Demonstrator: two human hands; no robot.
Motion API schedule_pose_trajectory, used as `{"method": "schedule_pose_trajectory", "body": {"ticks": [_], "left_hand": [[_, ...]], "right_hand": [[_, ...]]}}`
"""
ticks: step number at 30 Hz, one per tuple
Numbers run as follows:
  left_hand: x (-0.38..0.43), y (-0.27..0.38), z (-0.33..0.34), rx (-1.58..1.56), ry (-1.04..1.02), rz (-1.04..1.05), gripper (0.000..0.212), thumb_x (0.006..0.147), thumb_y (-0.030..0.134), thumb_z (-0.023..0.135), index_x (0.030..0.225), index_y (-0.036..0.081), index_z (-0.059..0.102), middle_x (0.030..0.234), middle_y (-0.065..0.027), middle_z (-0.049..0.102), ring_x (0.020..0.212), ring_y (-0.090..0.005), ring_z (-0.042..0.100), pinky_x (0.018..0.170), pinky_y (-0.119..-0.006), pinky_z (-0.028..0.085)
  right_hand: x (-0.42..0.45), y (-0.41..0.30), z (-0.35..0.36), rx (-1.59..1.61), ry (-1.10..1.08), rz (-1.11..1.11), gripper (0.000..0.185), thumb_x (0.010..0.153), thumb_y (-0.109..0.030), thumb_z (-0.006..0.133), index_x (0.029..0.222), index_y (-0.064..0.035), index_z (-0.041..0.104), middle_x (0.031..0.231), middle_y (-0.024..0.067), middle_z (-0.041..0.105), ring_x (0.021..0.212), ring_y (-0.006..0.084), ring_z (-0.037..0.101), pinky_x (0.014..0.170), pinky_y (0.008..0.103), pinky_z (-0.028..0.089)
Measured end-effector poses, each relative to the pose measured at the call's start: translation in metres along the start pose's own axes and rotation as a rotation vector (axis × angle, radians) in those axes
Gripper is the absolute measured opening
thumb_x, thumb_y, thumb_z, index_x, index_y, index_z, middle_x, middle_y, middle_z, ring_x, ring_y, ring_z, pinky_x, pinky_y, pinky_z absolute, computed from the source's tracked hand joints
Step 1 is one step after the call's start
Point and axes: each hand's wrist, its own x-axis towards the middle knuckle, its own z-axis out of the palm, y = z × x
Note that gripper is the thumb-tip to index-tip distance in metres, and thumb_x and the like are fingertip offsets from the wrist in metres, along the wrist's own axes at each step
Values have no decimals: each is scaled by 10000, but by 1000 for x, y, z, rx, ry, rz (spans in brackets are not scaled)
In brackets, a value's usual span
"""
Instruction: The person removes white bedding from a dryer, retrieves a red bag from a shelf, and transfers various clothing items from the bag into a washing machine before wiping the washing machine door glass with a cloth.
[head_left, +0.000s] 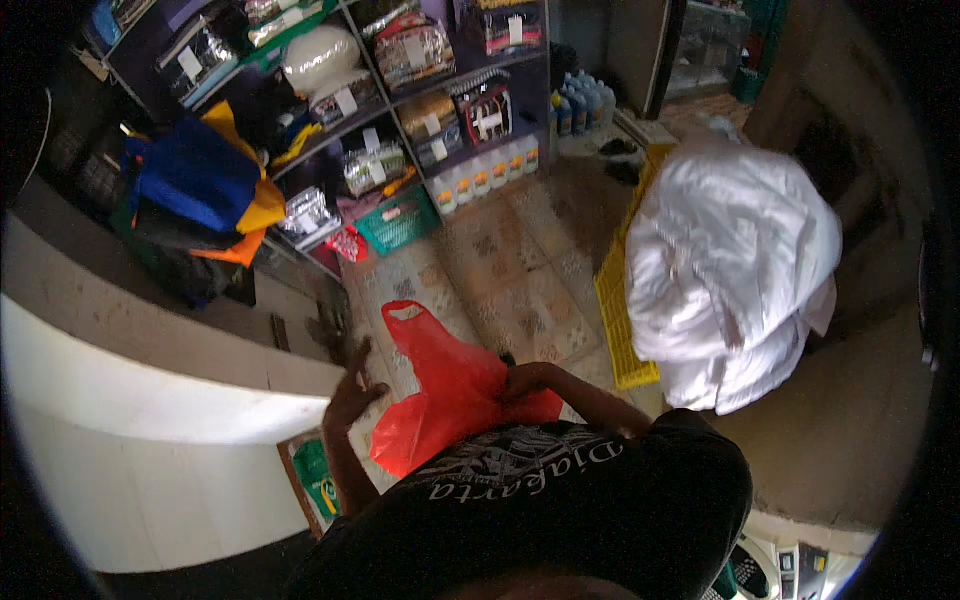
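Observation:
A red plastic carrier bag (457, 382) hangs in front of my body, one looped handle up at its far left end. My right hand (529, 379) grips the bag on its right side, with part of the fingers hidden by the plastic. Just left of the bag, my left hand (356, 394) is raised with its fingers apart and nothing in it. Bulky white cloth (735, 262) is heaped over a yellow plastic crate (630, 352) to the right.
Shelves (547, 90) ahead carry plastic-wrapped textile packs. White bottles (480, 176) and a green basket (401, 221) stand low on them. Blue and orange cloths (199, 176) lie piled at upper left. Blue bottles (577, 109) stand by the doorway. A pale curved surface (172, 435) borders my left.

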Motion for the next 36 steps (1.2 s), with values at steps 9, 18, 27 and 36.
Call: {"method": "schedule_pose_trajectory", "body": {"ticks": [9, 18, 27, 36], "left_hand": [[236, -99, 128, -130, -556, -381, 653, 775, 213, 668, 1322, 72, 340, 1260, -98, 480, 1151, -220, 439, 956, -341, 340], [382, -118, 166, -83, -664, -598, 600, 788, 254, 646, 1291, 73, 375, 1231, -94, 503, 1111, -222, 468, 916, -342, 357], [527, -66, 156, -153, -417, -680, 554, 801, 295, 625, 1261, 74, 410, 1202, -90, 525, 1072, -224, 497, 876, -344, 374], [642, -48, 141, -131, -265, -807, 517, 814, 335, 604, 1231, 75, 445, 1173, -86, 547, 1032, -225, 526, 837, -345, 391]], "right_hand": [[8, -36, -222, -83, 355, -104, 776, 657, -509, 707, 1217, -59, 411, 1144, 132, 458, 1015, 245, 442, 864, 377, 381], [-51, -58, -384, -316, 653, -172, 1163, 543, -607, 746, 1409, -89, 168, 1428, 181, 226, 1308, 319, 256, 1055, 425, 269], [-14, -67, -570, -418, 101, -435, 987, 591, -433, 777, 1362, -59, 287, 1381, 166, 328, 1251, 289, 346, 1025, 391, 301], [-10, 39, -687, 289, 4, -331, 510, 677, -214, 728, 1119, -12, 572, 1027, 110, 639, 948, 203, 578, 850, 350, 439]]}}
